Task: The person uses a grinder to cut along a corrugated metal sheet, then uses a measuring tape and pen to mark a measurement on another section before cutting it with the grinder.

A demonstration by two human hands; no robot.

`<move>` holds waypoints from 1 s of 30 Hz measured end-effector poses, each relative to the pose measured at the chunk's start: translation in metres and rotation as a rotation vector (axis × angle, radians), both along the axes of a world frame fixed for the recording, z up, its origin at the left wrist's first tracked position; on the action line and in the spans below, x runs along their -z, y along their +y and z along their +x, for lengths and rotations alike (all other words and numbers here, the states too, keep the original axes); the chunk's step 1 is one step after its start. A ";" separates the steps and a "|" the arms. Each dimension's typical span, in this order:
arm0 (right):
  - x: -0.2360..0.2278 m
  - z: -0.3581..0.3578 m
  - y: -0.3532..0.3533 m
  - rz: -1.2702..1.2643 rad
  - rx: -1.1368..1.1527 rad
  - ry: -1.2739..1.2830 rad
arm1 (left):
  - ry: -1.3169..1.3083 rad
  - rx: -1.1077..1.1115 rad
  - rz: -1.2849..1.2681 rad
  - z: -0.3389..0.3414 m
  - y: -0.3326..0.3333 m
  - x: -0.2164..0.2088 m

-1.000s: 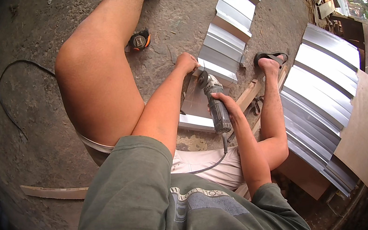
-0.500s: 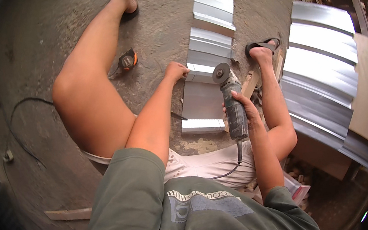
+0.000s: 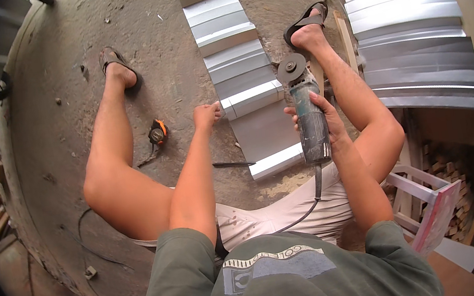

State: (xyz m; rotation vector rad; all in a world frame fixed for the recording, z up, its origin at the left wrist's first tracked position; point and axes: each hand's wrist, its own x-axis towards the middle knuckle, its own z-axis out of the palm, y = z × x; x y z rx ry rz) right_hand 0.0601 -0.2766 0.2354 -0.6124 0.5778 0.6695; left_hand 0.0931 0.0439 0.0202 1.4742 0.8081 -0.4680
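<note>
My right hand (image 3: 329, 117) is wrapped round the body of an angle grinder (image 3: 310, 119), which points away from me with its cutting disc (image 3: 291, 67) at the far end. Under and left of it lies a long ribbed metal sheet (image 3: 267, 128), stretching away between my legs, with thin lines on one raised rib. Beside the sheet's left edge is my left hand (image 3: 207, 116), its fingers curled together; anything between them is hidden. A dark pen-like stick (image 3: 234, 164) rests with its tip at the sheet's near end.
An orange-and-black tape measure (image 3: 157, 132) lies on the floor by my left leg. More ribbed sheets (image 3: 406, 15) are at the right. The grinder's cord (image 3: 318, 188) runs across my lap. A wooden frame (image 3: 432, 199) and small wood pieces (image 3: 453, 175) sit at lower right.
My left hand has drawn slightly back from the sheet's edge. My right hand still holds the grinder, its disc beside the marked rib. The whole view has shifted and turned.
</note>
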 end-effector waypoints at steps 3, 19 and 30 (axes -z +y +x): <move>0.001 0.004 -0.003 0.011 0.088 -0.021 | -0.024 0.071 0.089 -0.003 0.003 -0.008; 0.033 0.002 -0.037 0.146 0.083 -0.053 | -0.014 0.049 0.443 0.001 0.005 0.002; 0.040 -0.002 -0.066 0.042 -0.083 -0.155 | 0.209 -0.155 0.327 0.022 -0.022 0.008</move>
